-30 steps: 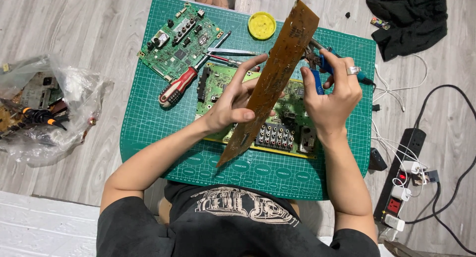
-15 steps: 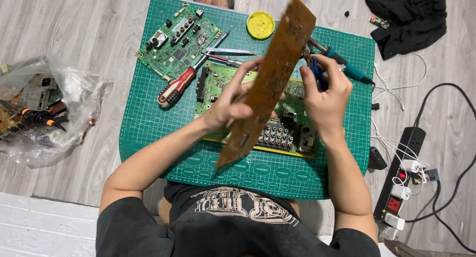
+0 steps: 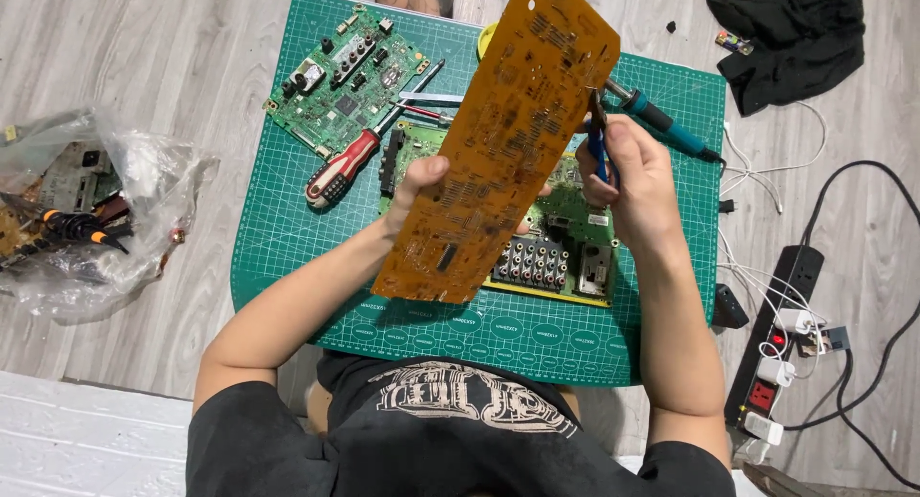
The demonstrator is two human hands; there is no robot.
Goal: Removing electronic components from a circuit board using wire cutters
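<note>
Orange circuit board (image 3: 498, 142), solder side up, raised over green cutting mat (image 3: 287, 238); now turned flatter toward camera than second ago. Left hand (image 3: 422, 185) fingers clamped on board edge. Right hand (image 3: 637, 185) closed around blue-handled pliers (image 3: 599, 142), tips now at board's right edge. Green board (image 3: 565, 238) beneath.

circuit boards – 3 (image 3: 498, 142) | screwdrivers – 1 (image 3: 340, 171) | soldering irons – 1 (image 3: 661, 123) | power strips – 1 (image 3: 776, 334)

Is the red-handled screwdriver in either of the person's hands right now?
No, the red-handled screwdriver lies on the green cutting mat, while the left hand holds the orange circuit board and the right hand grips blue-handled pliers.
</note>
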